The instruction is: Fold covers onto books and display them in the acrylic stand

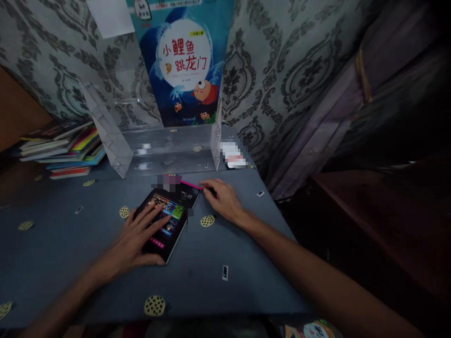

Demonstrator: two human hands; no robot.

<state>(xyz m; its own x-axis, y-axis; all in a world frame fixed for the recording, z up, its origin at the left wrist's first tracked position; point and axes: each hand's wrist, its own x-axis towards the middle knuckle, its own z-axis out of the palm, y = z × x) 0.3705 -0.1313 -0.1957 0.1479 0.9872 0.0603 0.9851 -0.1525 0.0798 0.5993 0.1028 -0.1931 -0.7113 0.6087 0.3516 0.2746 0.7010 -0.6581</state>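
A black book (186,197) with small colour pictures and pink lettering lies at a slant on the table. My left hand (144,232) is spread flat over its cover, fingers apart, hiding part of the pictures. At the book's far right corner, my right hand (221,199) has its thumb and forefinger drawn together on the edge. Several of its other fingers are curled and partly hidden. Behind the book stands a clear plastic rack (121,148). A blue picture book (169,105) with a cartoon fish stands upright at the rack's back.
To the left is an untidy stack of books (70,150). A small white item (234,155), partly blurred out, lies right of the rack. The blue patterned tablecloth (225,244) ends on the right, beside a purple curtain (317,126). Another colourful cover (312,330) shows below the near edge.
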